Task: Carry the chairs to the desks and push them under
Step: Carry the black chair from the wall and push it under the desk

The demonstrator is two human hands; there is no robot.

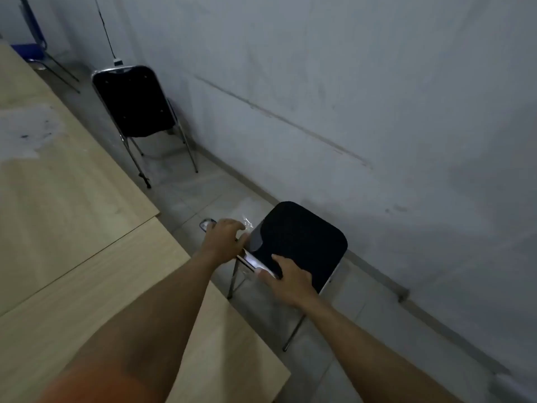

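Observation:
A black padded chair (302,239) with a chrome frame stands between the grey wall and the light wooden desks (87,228), seen from above. My left hand (222,238) grips the chrome top of its backrest at the left corner. My right hand (286,279) holds the backrest top further right, fingers curled over the bar. A second black chair (135,103) stands farther off by the wall, its back toward me, with nobody touching it.
The desks fill the left side, with a seam between two tops. A blue chair (35,45) stands in the far left corner. A cable (106,33) runs down the wall to a plug behind the second chair. A narrow tiled aisle (197,196) runs between desks and wall.

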